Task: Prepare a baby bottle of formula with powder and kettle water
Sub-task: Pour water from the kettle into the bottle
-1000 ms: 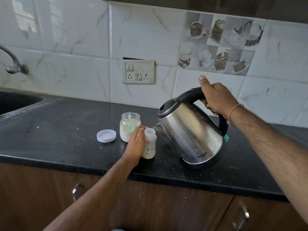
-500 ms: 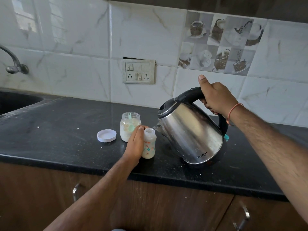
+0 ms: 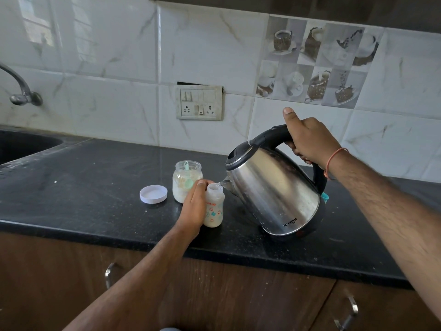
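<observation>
Tap (image 3: 21, 91) over sink (image 3: 21, 144) at left; switch plate (image 3: 200, 103) on tiled wall.

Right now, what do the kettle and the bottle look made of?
Kettle: polished metal body, probably stainless steel, mirror reflections; black handle looks plastic. Bottle: translucent, likely plastic, milky contents showing through, printed pattern outside.

The right hand (image 3: 307, 139) grips the black kettle handle (image 3: 272, 134) from above with fingers curled beneath and thumb extended forward along its top, forearm reaching in from the right, while the left hand (image 3: 194, 206) wraps the baby bottle (image 3: 214, 209) from its left side.
</observation>
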